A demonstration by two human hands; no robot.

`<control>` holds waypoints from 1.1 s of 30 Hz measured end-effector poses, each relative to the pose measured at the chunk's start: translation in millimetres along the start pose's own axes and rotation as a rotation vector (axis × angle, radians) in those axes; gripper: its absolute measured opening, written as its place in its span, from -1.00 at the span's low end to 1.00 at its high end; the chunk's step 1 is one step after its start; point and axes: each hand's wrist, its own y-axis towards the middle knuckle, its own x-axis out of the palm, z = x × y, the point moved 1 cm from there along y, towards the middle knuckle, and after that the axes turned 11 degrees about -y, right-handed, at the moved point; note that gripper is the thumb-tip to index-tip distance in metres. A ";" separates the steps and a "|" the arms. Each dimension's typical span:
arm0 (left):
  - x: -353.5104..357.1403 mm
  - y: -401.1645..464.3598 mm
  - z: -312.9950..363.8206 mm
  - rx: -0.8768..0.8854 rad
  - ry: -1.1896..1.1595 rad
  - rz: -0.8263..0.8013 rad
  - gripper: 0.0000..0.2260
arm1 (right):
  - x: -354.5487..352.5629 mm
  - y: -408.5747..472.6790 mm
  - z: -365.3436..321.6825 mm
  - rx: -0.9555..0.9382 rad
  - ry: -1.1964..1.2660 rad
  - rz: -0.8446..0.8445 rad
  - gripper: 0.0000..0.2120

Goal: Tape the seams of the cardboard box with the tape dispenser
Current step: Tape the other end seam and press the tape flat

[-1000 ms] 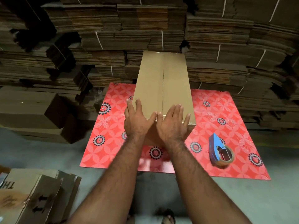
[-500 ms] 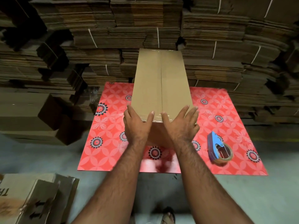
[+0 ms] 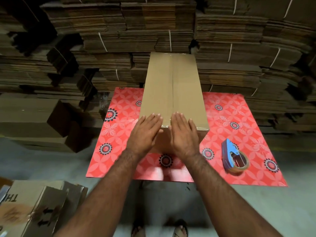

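Note:
A long brown cardboard box (image 3: 172, 86) stands on a red patterned mat (image 3: 230, 127), its top flaps shut with a seam running down the middle. My left hand (image 3: 145, 134) and my right hand (image 3: 183, 134) lie flat over the box's near top edge, one on each side of the seam, fingers together and holding nothing. A strip of tape shows at the near end of the seam between my hands. The blue tape dispenser (image 3: 233, 155) with a brown tape roll lies on the mat to the right of the box, apart from both hands.
Bundled stacks of flat cardboard (image 3: 153, 31) fill the back and both sides. Made-up brown boxes (image 3: 34, 120) sit at the left. Flattened printed cartons (image 3: 34, 206) lie at the lower left on the grey floor. My sandalled feet (image 3: 160, 228) show at the bottom.
Both hands have slid along the near top edge and drawn closer to the seam, fingers now together. The box and dispenser have stayed put.

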 end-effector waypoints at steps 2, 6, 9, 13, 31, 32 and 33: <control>0.7 -0.2 -11.6 0.021 0.039 -0.013 -0.52 | 4.7 -0.8 8.0 -0.037 -0.041 -0.005 -0.49; -3.0 -1.2 -25.2 0.032 -0.006 0.015 -0.59 | 12.4 -5.0 37.8 -0.087 -0.089 -0.020 -0.51; -15.2 -11.0 -34.4 -0.010 -0.086 0.035 -0.63 | 10.4 -12.2 58.3 -0.053 -0.122 -0.052 -0.49; -33.3 -9.8 -34.9 -0.093 -0.177 0.012 -0.50 | -3.2 -11.0 50.6 -0.045 -0.073 -0.044 -0.41; -41.0 -29.5 -39.1 -0.759 -1.222 -0.005 -0.38 | 1.5 32.0 -55.3 -0.344 0.201 0.021 -0.51; -38.6 -33.4 -36.0 -0.801 -1.287 0.028 -0.38 | 2.6 35.0 -64.6 -0.336 0.213 0.024 -0.51; -36.9 -35.5 -34.8 -0.830 -1.335 0.060 -0.39 | 4.9 36.0 -71.3 -0.321 0.214 0.013 -0.52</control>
